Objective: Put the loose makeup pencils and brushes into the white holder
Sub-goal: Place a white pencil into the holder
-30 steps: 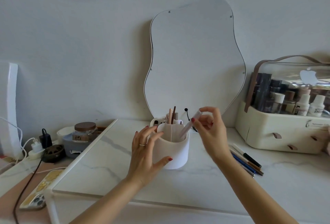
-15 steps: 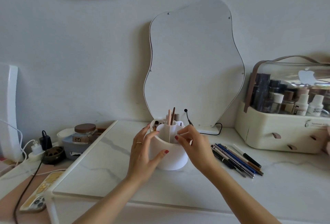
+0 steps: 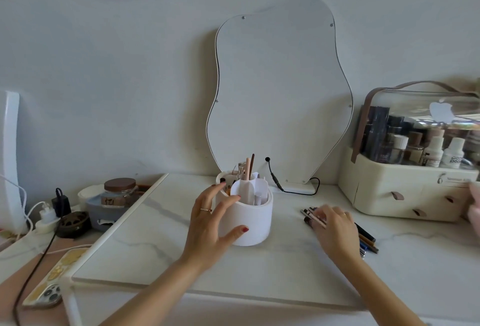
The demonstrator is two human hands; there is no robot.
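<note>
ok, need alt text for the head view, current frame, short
A person's left hand steadies a white holder already stocked with pencils and brushes, while the right hand rests on a pile of loose pencils on the marble tabletop. A wavy mirror leans on the wall behind.

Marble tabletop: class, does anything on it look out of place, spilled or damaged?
Nothing is spilled or broken. The only clutter is the loose pencils lying flat under the right hand, right of the white holder, which the left hand steadies.
</note>
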